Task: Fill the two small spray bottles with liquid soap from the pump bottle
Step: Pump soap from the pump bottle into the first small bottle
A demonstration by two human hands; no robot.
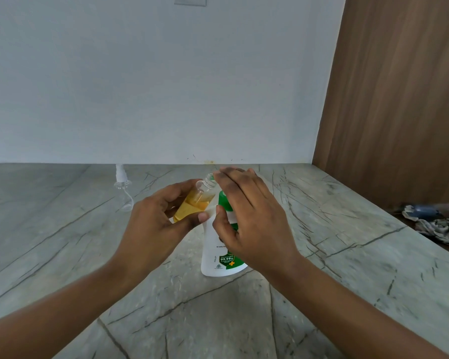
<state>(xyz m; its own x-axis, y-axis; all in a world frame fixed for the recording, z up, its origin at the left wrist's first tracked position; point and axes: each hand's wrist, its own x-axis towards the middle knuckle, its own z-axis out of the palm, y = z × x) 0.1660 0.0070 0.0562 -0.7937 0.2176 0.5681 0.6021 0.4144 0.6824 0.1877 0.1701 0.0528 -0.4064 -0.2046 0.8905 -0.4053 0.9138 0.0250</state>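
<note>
Here, my left hand (pixel 151 224) grips the tilted spray bottle (pixel 193 202), half amber soap, uncapped, beside the white-and-green pump bottle (pixel 214 256) on the counter (pixel 322 294); my right hand (pixel 252 216) rests straight-fingered on its pump.

We count two hands (pixel 153 224) (pixel 252 216), two spray bottles (pixel 195 203) (pixel 121 177), one pump bottle (pixel 218 257), one crumpled cloth (pixel 438 229), one wall plate (pixel 189 0), one wooden panel (pixel 399 99) and one stone counter (pixel 218 320) before us

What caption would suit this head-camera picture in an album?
Left hand holds a tilted, partly filled small spray bottle beside the pump bottle while the right hand lies flat over its pump.
</note>
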